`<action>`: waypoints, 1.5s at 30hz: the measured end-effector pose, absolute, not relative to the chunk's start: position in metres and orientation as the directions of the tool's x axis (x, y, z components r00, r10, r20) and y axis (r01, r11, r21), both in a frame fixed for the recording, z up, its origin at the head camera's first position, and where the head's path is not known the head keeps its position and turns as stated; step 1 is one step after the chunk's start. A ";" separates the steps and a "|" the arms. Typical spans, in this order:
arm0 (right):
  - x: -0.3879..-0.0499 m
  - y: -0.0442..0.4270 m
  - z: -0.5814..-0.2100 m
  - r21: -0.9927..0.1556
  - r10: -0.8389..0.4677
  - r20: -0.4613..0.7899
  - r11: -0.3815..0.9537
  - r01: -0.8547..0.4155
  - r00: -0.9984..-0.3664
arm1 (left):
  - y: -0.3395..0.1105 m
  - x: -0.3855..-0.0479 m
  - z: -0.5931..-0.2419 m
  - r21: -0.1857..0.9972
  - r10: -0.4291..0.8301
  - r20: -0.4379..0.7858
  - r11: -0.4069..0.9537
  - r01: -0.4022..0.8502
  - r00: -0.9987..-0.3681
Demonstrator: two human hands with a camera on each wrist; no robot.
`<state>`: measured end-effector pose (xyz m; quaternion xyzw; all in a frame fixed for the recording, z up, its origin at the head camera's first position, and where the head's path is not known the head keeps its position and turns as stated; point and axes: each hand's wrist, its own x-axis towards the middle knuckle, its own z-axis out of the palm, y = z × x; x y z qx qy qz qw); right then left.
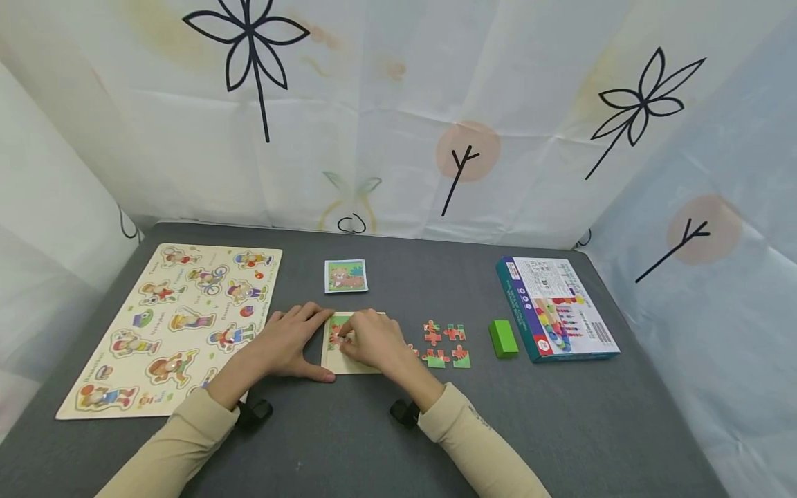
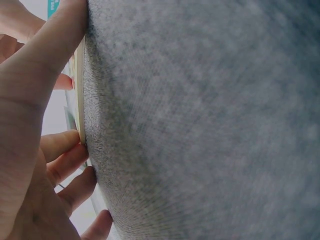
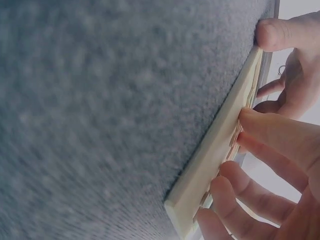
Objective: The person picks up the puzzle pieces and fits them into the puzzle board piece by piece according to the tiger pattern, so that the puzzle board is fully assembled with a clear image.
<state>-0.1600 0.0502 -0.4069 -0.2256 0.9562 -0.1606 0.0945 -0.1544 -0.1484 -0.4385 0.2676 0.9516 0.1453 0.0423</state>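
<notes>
Across the middle of a gray table [image 1: 336,436], the head view shows you a small wooden puzzle board [image 1: 341,366], with printed pieces lying in its left part. Your left hand [image 1: 283,344] lies along the board's left side, fingers loosely spread, fingertips at the far corner and thumb at the near one, bracing rather than gripping. Your right hand [image 1: 376,340] bends over the board, its fingers curled in. Just to the right lie loose red and green pieces [image 1: 432,337]; beyond the board sits a picture card [image 1: 346,277]. From the left wrist, gray cloth fills most of the view, with the board's thin edge beside your thumb and fingers. From the right wrist, your right thumb and fingertips meet the board's face; the angle is too low to tell whether they pinch a piece. For a good fit, it seems best to brace the board firmly, check each piece against the picture card, line up its tabs, then press straight down; a forced tab could well lift its neighbors.
</notes>
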 end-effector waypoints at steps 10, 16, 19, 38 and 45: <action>-0.160 0.051 -0.406 -0.356 -0.471 -0.104 0.840 -0.409 -0.876 | -0.149 -0.154 -0.439 0.300 0.522 0.002 0.813 0.498 -0.853; -0.162 0.060 -0.402 -0.373 -0.465 -0.102 0.837 -0.400 -0.879 | -0.149 -0.154 -0.438 0.304 0.523 0.000 0.812 0.498 -0.852; -0.164 0.067 -0.397 -0.377 -0.454 -0.102 0.841 -0.387 -0.885 | -0.149 -0.155 -0.438 0.306 0.524 -0.008 0.812 0.497 -0.852; -0.169 0.142 -0.390 -0.349 -0.355 -0.077 0.885 -0.308 -0.932 | -0.149 -0.156 -0.441 0.312 0.517 -0.013 0.815 0.488 -0.856; -0.170 0.161 -0.392 -0.337 -0.309 -0.104 0.905 -0.259 -0.945 | -0.148 -0.155 -0.439 0.310 0.516 -0.014 0.817 0.487 -0.856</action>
